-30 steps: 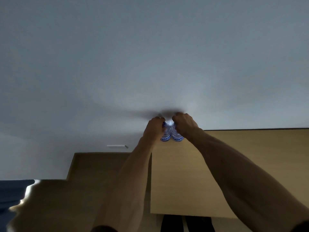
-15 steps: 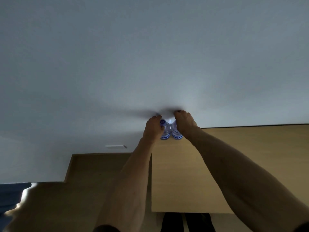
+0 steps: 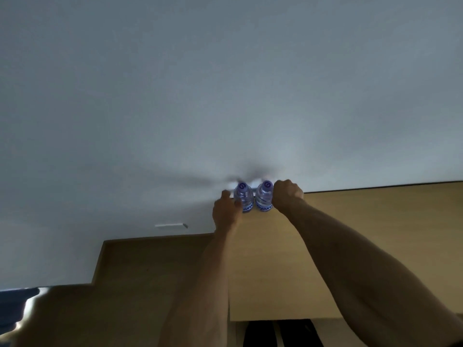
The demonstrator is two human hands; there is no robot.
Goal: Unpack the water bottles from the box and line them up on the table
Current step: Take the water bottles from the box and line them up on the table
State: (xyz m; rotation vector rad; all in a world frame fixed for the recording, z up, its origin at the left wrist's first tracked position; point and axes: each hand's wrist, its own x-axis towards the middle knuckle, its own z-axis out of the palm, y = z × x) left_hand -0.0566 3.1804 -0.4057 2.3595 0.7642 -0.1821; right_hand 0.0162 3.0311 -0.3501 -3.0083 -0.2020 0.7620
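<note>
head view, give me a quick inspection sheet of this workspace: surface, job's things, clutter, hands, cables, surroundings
Surface: light wooden table, set against the wall.
Job's things: two water bottles, left bottle and right bottle, upright, side by side at the table's far edge by the wall; box not in view.
Clutter: nothing seen.
Hands: left hand beside the left bottle, thumb up, grip unclear; right hand curled against the right bottle, contact unclear.
Cables: nothing seen.
Surroundings: pale grey wall; a lower brown surface to the left; a small white fitting on the wall.
</note>
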